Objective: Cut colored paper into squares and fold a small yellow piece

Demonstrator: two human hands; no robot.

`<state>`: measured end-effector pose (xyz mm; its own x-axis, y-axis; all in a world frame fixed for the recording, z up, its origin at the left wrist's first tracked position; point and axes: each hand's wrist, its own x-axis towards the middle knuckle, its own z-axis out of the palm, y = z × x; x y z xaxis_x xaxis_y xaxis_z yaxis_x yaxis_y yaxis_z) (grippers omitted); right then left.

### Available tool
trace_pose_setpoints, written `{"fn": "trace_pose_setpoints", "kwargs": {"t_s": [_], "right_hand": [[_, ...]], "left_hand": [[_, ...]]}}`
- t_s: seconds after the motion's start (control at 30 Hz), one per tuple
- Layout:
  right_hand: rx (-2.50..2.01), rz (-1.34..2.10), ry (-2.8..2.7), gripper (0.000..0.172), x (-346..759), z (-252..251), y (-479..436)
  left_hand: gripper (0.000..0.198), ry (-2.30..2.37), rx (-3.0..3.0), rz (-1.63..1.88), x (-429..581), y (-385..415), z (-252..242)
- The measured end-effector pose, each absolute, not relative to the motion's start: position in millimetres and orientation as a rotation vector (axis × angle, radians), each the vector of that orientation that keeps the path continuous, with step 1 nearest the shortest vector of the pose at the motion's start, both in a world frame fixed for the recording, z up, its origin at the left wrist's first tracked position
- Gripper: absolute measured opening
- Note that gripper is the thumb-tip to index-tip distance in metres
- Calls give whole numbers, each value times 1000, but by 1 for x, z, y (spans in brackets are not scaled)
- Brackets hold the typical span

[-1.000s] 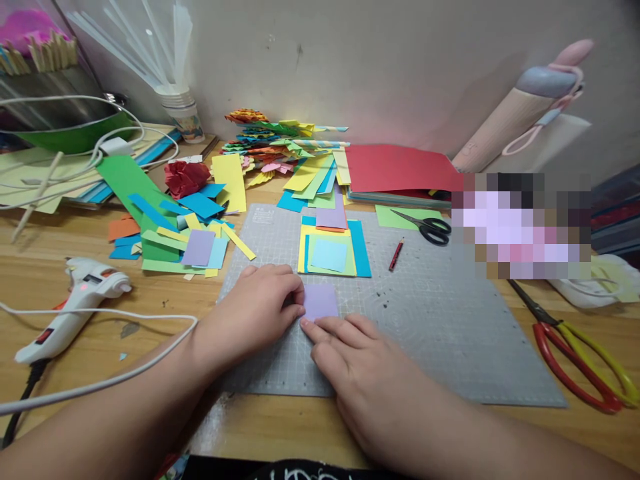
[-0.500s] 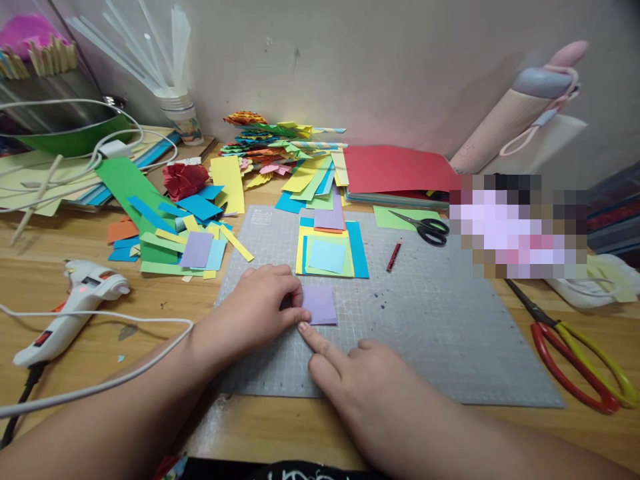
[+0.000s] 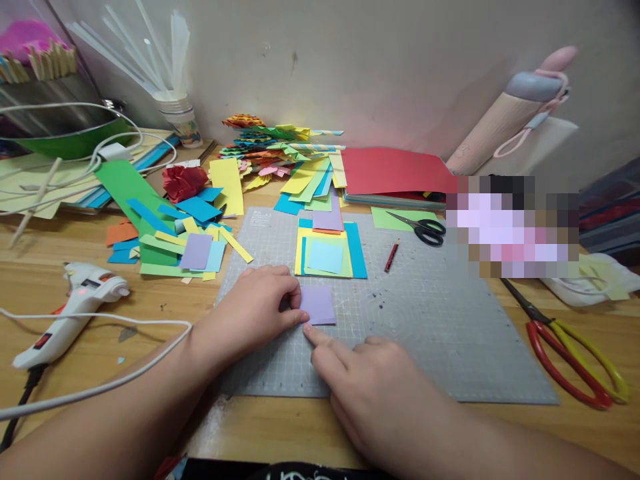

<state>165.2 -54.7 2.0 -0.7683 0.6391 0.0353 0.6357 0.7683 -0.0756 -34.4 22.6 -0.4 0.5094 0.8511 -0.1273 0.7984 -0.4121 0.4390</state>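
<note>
The scene is given by one head view, aimed forward and down from above the near edge of the surface (image 3: 265, 427). The mat (image 3: 435, 360) is seen aslant at close range, its left edge set closer to mid-frame than its right. The left hand (image 3: 263, 297) and right hand (image 3: 367, 377) are looked down on from behind, from the wearer's own side. Beyond the far edge of the surface, the wall (image 3: 350, 80) is faced, and most of the top is filled by it. The surface is cropped at both sides, while dark clothing (image 3: 310, 472) is caught along the bottom.
</note>
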Motion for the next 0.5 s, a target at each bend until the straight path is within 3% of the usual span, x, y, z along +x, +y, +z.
{"fn": "trace_pose_setpoints", "kwargs": {"t_s": [0.27, 0.5], "right_hand": [[-1335, 130, -2904, 61, 160, 1, -57], [-1443, 103, -2811, 57, 159, 5, -61]], "left_hand": [[20, 1345, 2324, 142, -34, 22, 1], [22, 1328, 2338, 145, -35, 22, 0]]}}
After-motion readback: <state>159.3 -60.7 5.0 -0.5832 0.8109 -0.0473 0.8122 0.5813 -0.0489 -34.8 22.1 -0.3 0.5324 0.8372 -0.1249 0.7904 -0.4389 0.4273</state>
